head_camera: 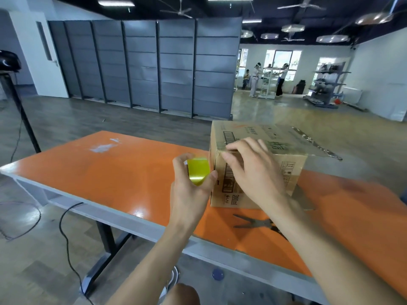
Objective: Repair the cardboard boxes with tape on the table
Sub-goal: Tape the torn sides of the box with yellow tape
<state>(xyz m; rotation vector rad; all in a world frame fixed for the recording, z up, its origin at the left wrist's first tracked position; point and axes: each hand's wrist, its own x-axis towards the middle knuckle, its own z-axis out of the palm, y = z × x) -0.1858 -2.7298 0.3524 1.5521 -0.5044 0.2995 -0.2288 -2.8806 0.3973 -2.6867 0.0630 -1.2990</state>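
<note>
Orange and glossy, the surface (114,172) runs from the near right corner away to the left, edged in grey, with a whitish scuffed patch toward its far end. Nearest the person, a pair of scissors (253,222) lies flat on it with the blades apart, partly hidden under the right forearm. Just beyond, the left hand (191,188) grips a yellow tape roll (198,171), fingers curled over its far side and thumb closed on the near side; the roll is held just beside the left face of the cardboard box (293,170), though I cannot tell whether it touches. The right hand (253,170) rests on the box's near upper left corner, loosely bent fingers lying over the top edge, thumb against the printed front face, clasping nothing. The box stands on the surface, right of centre, flaps shut. A crinkled tape strip (317,142) runs along its top right edge and juts past the corner.

Past the surface, a black cable (66,238) trails over the grey floor at left, beside a dark stand (19,111). Grey shelving panels (143,67) line the back wall. Far right, several people (255,78) stand by the windows near display racks (328,86).
</note>
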